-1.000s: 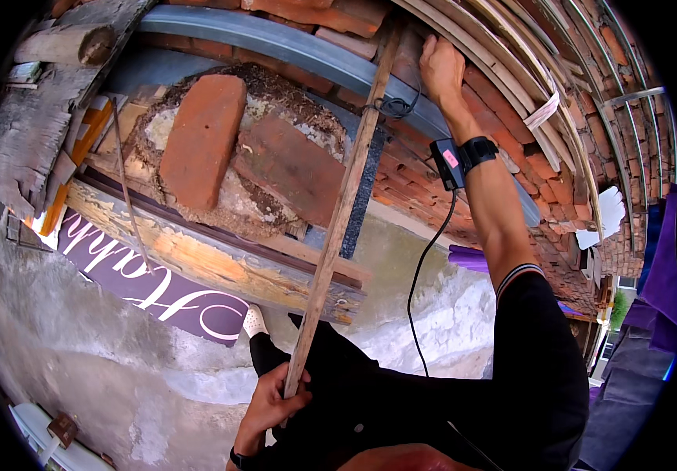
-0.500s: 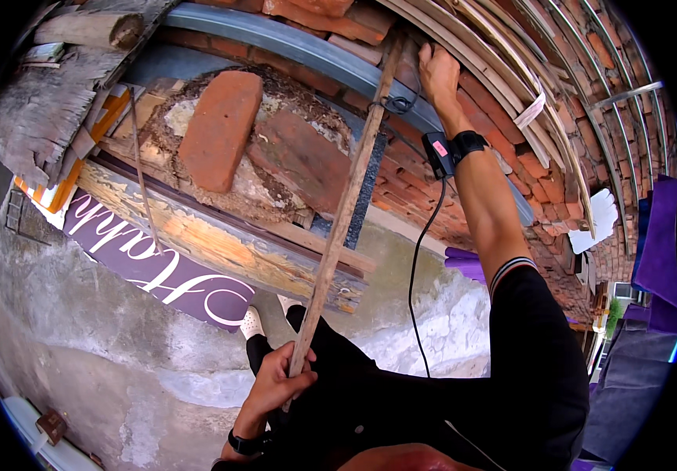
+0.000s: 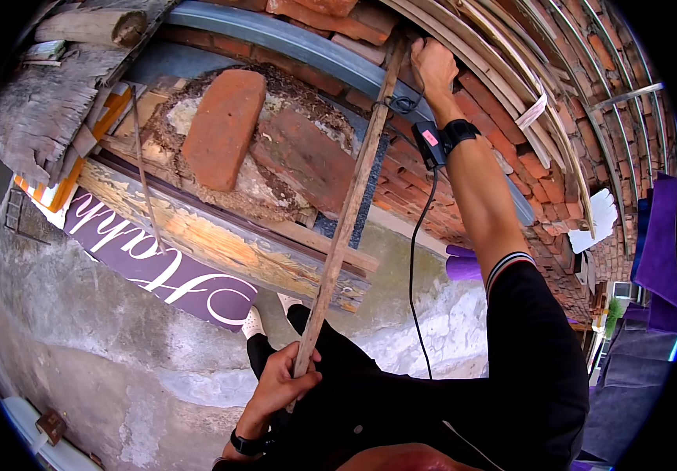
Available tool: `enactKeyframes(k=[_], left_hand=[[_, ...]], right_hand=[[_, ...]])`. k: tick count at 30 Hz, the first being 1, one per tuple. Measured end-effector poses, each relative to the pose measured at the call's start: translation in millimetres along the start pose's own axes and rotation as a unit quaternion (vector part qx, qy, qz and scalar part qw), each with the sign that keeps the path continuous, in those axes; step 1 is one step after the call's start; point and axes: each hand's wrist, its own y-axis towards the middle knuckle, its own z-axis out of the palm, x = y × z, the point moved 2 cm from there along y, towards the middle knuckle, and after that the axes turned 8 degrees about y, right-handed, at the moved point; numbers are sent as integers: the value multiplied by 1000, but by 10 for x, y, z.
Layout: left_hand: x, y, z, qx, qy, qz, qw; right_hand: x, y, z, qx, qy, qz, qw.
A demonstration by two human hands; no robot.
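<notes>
A long, narrow wooden strip (image 3: 346, 208) slants up from near my body to the brick wall. My left hand (image 3: 285, 378) is wrapped round its lower end. Up beside the strip's far end, my right hand (image 3: 433, 69) is closed against the wall, its fingertips partly hidden; what they grip, if anything, I cannot make out. Below that hand, a loop of dark wire (image 3: 401, 104) lies around or against the strip. Strapped at my right wrist is a small black box (image 3: 429, 144) with a pink label, and a black cable (image 3: 414, 259) runs down from it.
Left of the strip, a loose red brick (image 3: 225, 129) lies on rubble above a weathered wooden beam (image 3: 213, 239). A purple lettered board (image 3: 158, 263) is below. A grey metal rail (image 3: 299, 51) crosses the brick wall (image 3: 503, 118); long wooden slats (image 3: 503, 86) lean at upper right.
My right hand has shifted slightly, and its wrist and the black box have turned and moved a little left. My left hand keeps its hold on the wooden strip, moving barely rightward.
</notes>
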Motion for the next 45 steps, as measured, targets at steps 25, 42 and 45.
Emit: enactKeyframes(k=[25,42,45], left_hand=[[-5,-48,-32,22,3,-15,1000],[9,-23,6,4,11,4,1000],[22,-30,17,-4,4,10,1000]], right_hand=[[125,-143,44,-99,26,-139,985],[-257,-1466,-1953,-70,506,132,849],[-68,-1671,-1872,78,453,222,860]])
